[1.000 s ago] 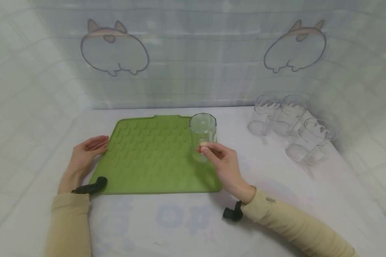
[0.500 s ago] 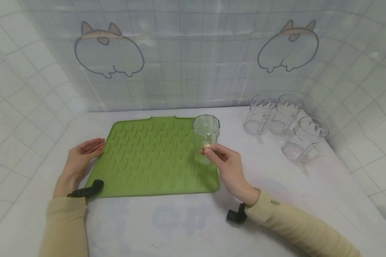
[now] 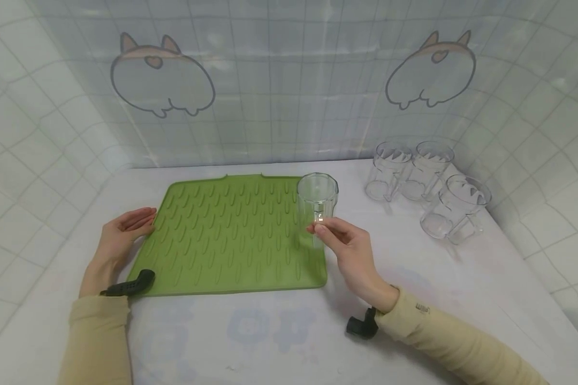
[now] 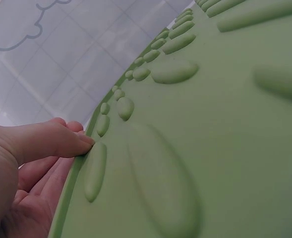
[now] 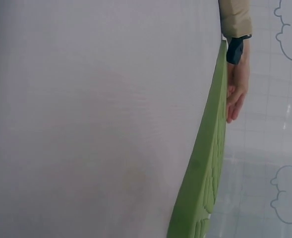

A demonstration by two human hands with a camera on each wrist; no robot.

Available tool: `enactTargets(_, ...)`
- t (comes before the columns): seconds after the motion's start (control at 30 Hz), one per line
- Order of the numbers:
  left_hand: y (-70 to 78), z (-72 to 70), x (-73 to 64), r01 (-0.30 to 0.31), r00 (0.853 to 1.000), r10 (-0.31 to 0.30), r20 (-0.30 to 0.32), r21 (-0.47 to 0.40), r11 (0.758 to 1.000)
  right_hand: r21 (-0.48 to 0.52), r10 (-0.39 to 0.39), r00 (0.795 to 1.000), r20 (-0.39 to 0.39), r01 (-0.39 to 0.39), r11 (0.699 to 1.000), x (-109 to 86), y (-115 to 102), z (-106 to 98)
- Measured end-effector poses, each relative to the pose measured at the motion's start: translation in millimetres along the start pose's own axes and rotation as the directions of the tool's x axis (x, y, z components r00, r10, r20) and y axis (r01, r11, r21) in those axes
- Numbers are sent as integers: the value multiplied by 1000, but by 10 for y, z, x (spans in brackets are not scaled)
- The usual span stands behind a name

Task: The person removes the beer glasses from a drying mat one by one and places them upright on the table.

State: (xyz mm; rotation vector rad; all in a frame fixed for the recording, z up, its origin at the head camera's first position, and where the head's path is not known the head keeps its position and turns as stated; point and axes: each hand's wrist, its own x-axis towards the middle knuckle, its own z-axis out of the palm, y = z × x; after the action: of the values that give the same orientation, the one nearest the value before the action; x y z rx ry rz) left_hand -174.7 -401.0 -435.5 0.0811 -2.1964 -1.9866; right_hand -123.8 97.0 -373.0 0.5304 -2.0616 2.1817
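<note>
At the right edge of a green ridged mat [image 3: 231, 235], my right hand [image 3: 354, 256] pinches the handle of a clear glass mug [image 3: 318, 190] between thumb and fingers. The mug is upright, rim up; whether its base touches the mat I cannot tell. At the mat's left edge is my left hand [image 3: 122, 232], its fingers relaxed. Its thumb [image 4: 61, 141] touches the raised rim of the mat in the left wrist view. The right wrist view shows the mat's side [image 5: 198, 163] and the left hand [image 5: 238, 87] beyond it, but neither the right hand nor the mug.
Three more clear mugs stand at the back right: one mug [image 3: 390, 171] beside another mug [image 3: 426, 171], and a third mug [image 3: 455, 208] nearer. A pale cloth [image 3: 265, 342] covers the table. A tile-patterned sheet [image 3: 289, 107] rises behind and at both sides.
My right hand has moved the mug a little to the right, toward the mat's right edge. The left hand stays by the mat. The head view has shifted slightly.
</note>
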Motion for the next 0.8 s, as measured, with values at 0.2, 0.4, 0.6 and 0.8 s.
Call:
enactTargets(0.2,-10,-5,5,1,1000,-1,6,-2,1000,7,15,1000,-3,-15,1000,-23,-4,-17)
enactTargets(0.4,-16,-7,16,-3,1000,3,-4,11,1000,0,19,1000,0,-19,1000,-24,-8,-26)
enactTargets(0.6,12,-6,8,9,1000,-9,-9,75,997,-2,26,999,21,-26,1000,-29,-28,-32)
enactTargets(0.8,59,-17,-4,15,1000,-16,3,222,975,7,22,999,39,-23,1000,-33,-46,-37)
